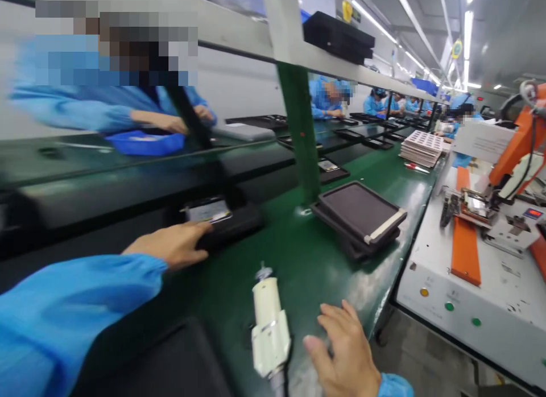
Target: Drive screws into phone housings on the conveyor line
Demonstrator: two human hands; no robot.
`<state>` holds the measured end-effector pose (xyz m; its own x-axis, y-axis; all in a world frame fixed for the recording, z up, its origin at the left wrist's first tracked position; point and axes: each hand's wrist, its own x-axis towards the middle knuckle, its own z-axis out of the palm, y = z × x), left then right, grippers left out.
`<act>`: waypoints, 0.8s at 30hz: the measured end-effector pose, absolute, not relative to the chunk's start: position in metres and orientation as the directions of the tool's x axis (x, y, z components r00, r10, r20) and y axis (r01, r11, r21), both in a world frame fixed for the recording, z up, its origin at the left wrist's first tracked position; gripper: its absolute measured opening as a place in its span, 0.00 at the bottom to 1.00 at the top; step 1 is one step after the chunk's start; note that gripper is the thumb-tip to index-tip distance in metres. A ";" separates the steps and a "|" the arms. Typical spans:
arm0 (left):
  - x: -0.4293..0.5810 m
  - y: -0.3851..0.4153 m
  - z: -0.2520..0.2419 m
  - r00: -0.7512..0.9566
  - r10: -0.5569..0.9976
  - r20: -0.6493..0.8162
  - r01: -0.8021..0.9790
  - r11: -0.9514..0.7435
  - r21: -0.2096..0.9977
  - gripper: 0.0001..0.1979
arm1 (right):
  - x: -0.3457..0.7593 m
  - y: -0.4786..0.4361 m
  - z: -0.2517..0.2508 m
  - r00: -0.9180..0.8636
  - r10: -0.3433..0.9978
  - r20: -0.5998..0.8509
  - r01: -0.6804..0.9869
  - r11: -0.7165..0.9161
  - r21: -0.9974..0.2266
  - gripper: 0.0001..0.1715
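Note:
My left hand (173,244) reaches across to the black tray (234,223), its fingers extended at the edge beside a flat metallic part (209,210) lying in it. Nothing shows in that hand. My right hand (343,346) hovers near the front edge of the green table (298,266), fingers apart and holding nothing. Between the hands lies a pale handheld tool (271,323), its metal tip pointing away from me and its cable running toward me.
Stacked dark trays (362,206) sit beyond my right hand, near a green post (301,135). Another dark tray (162,368) lies close at the lower left. A white machine (503,255) with an orange arm stands right. People in blue work across the table.

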<state>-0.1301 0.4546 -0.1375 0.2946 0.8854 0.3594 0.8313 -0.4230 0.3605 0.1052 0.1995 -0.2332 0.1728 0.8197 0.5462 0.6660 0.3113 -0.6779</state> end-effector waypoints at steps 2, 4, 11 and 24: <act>-0.143 0.441 -0.130 0.322 0.893 0.315 0.880 -0.405 0.249 0.10 | 0.111 0.194 -0.229 0.092 0.864 0.495 0.695 0.300 -0.653 0.23; -0.153 0.419 -0.124 0.313 0.905 0.289 0.921 -0.363 0.142 0.09 | 0.119 0.188 -0.230 0.025 0.888 0.459 0.723 0.301 -0.621 0.21; -0.171 0.286 -0.123 0.200 0.955 0.220 0.980 -0.191 -0.062 0.08 | 0.139 0.190 -0.252 -0.019 0.848 0.530 0.676 0.401 -0.618 0.24; -0.122 0.083 -0.174 0.465 0.818 0.338 0.876 -0.480 -0.044 0.11 | 0.136 0.187 -0.216 0.006 0.875 0.485 0.723 0.331 -0.606 0.35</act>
<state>-0.1223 0.0834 -0.1736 0.4652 0.8182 0.3379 0.8761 -0.4801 -0.0436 0.1361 0.1873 -0.2158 0.0063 0.8745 0.4849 0.7233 0.3308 -0.6061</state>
